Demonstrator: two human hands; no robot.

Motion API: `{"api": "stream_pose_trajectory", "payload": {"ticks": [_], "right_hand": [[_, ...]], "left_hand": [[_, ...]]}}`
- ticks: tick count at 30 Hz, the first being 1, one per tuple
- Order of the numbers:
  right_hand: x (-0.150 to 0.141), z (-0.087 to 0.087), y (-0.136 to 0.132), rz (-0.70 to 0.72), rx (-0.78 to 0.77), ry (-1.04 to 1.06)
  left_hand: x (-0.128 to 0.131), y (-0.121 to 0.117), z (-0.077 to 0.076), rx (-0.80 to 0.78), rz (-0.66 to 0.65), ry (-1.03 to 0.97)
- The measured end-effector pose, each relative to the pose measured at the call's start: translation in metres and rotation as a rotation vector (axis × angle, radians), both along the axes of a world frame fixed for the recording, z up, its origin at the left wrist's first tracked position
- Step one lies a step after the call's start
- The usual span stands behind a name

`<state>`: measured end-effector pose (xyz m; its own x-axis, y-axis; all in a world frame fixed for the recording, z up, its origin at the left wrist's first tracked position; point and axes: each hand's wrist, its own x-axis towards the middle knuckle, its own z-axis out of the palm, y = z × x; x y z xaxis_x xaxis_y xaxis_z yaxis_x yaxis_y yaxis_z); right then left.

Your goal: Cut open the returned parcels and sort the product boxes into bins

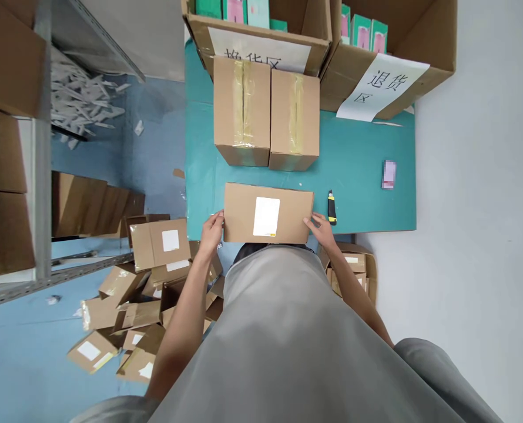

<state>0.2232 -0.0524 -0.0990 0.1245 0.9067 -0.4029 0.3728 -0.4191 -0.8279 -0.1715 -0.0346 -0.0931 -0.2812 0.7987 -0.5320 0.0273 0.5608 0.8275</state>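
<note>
A brown cardboard box (244, 211) with a white label (267, 216) lies at the near edge of the green table, in front of my body. My left hand (212, 232) grips its left end, and my right hand (320, 229) grips its right end, thumb on the edge. The undersides of my fingers are partly hidden. Just right of the box rests a black and yellow utility knife (332, 208). Behind the box stand two taped cartons (230, 108) side by side, the right carton (306, 111) touching the left one.
Two large open cartons with paper signs (376, 85) hold green and pink packs (362, 32) at the back. A small blurred pack (388, 175) lies on the table (362, 147) at right. Discarded boxes (138, 314) pile up on the floor at left, beside a metal shelf (43, 176).
</note>
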Motion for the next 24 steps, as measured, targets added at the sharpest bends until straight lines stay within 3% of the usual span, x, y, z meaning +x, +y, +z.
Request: {"api": "stream_pose_trajectory", "payload": {"ticks": [6,14,19,24], "right_hand": [[-0.003,-0.014,-0.007,-0.122,-0.025,0.02],[-0.019,-0.021,-0.066,-0.13,-0.042,-0.065],[-0.034,-0.021,-0.068,-0.14,-0.007,-0.081],[-0.027,-0.005,-0.051,-0.176,0.049,-0.088]], "left_hand": [[-0.013,-0.01,-0.017,-0.026,0.002,-0.157],[-0.039,-0.049,-0.039,-0.132,-0.127,-0.069],[-0.027,-0.058,-0.032,-0.088,-0.207,-0.002],[-0.021,-0.05,-0.01,0.023,-0.201,0.068]]}}
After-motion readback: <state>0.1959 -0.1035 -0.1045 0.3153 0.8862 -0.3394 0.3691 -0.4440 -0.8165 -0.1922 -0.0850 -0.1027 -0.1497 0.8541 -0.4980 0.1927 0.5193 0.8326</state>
